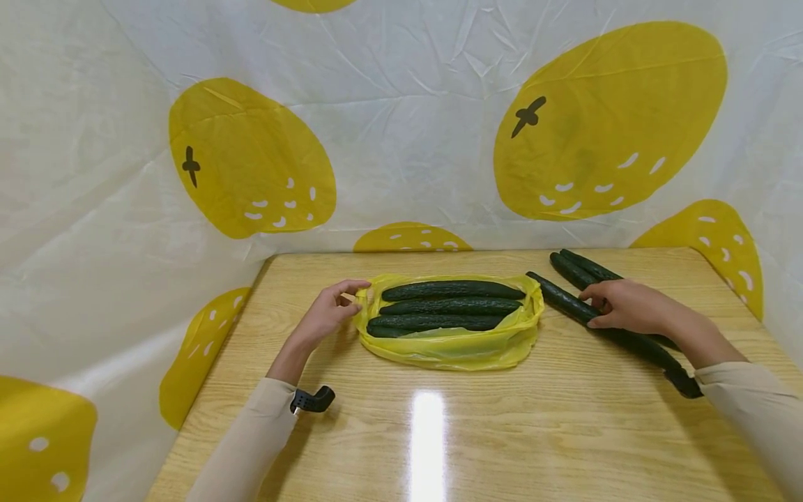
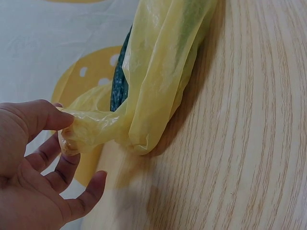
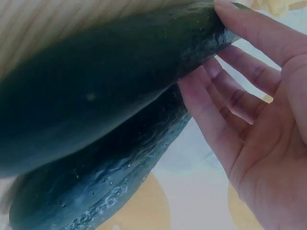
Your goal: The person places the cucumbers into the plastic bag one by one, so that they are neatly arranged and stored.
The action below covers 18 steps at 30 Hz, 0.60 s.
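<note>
Toward the table's [image 1: 564, 425] right edge, a likely stiff cucumber [image 1: 629, 341] is aptly pinched mid-length (right hand [image 1: 632, 307]). A bag [image 1: 454, 353] is pinched (left hand [image 1: 326, 313]).

The left arm [image 1: 245, 439] and right arm [image 1: 749, 411] reach forward, well apart. The left hand [image 1: 326, 312] pinches, outer fingers [image 2: 91, 194] loosely bent; the right hand [image 1: 630, 307] grips, palm downward.

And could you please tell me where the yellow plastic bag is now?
In the head view, the yellow plastic bag lies on the wooden table between the left hand, which pinches its left end, and the cucumber held by the right hand.
</note>
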Motion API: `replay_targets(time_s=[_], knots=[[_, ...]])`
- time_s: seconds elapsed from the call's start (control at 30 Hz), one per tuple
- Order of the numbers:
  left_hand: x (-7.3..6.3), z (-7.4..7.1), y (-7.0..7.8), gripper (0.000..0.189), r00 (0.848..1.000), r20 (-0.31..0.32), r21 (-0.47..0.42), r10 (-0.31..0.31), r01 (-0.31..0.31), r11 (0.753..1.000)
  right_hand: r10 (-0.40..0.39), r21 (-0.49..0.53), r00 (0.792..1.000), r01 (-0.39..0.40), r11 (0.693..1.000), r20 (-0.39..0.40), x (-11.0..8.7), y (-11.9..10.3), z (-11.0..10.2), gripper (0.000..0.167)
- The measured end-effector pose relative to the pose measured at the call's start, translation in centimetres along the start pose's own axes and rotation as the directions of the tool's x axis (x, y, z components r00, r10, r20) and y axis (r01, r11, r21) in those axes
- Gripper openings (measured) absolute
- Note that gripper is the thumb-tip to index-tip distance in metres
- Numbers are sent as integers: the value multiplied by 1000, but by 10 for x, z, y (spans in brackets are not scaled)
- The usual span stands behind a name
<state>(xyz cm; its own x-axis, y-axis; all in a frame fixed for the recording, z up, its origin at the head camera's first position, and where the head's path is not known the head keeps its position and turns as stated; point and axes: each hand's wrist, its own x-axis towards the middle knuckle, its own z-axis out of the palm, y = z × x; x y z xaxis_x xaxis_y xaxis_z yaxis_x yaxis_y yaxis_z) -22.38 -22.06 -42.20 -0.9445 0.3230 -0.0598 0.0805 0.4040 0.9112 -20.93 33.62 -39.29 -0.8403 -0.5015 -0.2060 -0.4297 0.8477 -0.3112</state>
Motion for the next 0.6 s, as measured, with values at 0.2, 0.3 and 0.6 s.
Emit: replay_targets(time_s=[0.2, 0.3, 0.6], knots=[[-1, 0, 0, 44, 1000, -2, 1, -5, 5, 1000, 33, -2, 999, -33, 999, 41, 3, 2, 4, 64], [-1, 1, 0, 44, 1000, -8, 5, -4, 4, 1000, 53, 12, 997, -54, 998, 51, 4, 2, 6, 69], [0, 1, 0, 43, 1000, -1, 4, 0, 0, 1000, 90, -6, 993, -89, 996, 82, 5, -1, 7, 67]])
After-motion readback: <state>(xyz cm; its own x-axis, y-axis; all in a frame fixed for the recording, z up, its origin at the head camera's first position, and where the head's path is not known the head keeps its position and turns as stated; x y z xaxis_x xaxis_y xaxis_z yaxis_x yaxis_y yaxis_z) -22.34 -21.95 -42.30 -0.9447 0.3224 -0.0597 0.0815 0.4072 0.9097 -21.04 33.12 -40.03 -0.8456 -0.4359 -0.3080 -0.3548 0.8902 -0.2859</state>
